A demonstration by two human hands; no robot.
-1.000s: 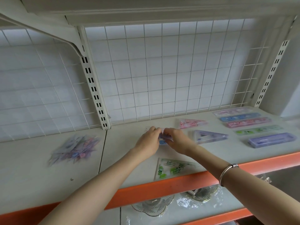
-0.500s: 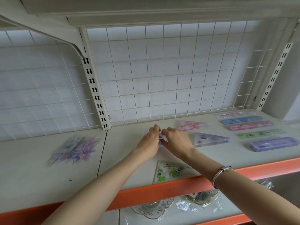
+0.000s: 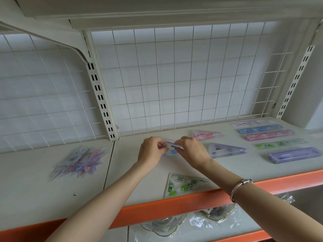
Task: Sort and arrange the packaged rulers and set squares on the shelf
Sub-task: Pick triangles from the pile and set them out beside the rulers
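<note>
A blue set square (image 3: 170, 148) pinched over the shelf (image 3: 132, 173).
The left hand (image 3: 151, 151) and right hand (image 3: 192, 151) each pinch one end, low over its middle (contact unclear). A pink square (image 3: 208, 134) and purple square (image 3: 225, 150) lie just right, a green square (image 3: 183, 185) nearer the front, rulers (image 3: 269, 135) far right, a pile (image 3: 78, 161) left.

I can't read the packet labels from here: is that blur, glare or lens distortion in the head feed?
Head view: soft, even light, hardly any shadows, no strong glare on the row of rulers; the mixed pile at left is smeared by blur; the blue packet pinched between left hand and right hand is too soft to read; wide-angle bending curves the orange shelf edge.
</note>
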